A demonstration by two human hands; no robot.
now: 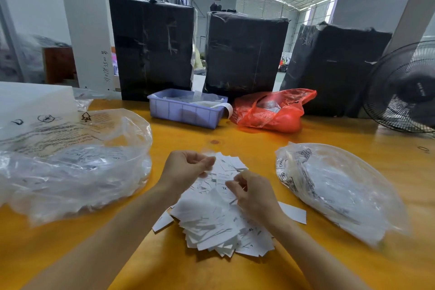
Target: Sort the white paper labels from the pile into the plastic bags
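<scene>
Head view: a person's two bare forearms reach in from the near edge of an orange-yellow bench point(235, 134), both hands over a heap of paper at its middle.
Label pile: the white paper labels point(219, 223) lie in a loose heap near the near edge, between the two clear bags; some show printed "XL".
Left hand: the left hand point(186, 169) has its fingers curled, pinching a small clear or white piece at the far end of the pile; what the piece is cannot be told.
Right hand: the right hand point(254, 193) has its fingers curled in, pinching at labels on top of the heap.
Left bag: a large clear plastic bag point(70, 167) with printed warning text lies toward the left edge, holding white labels.
Right bag: a second clear plastic bag point(339, 190) lies toward the right edge, also filled with white pieces; it is blurred.
Far side: a lilac plastic bin point(186, 110) and, just beside it, a red plastic bag point(270, 110) sit by the far edge, in front of three black wrapped bales point(244, 52).
Far right corner: a black fan point(404, 87) stands there.
</scene>
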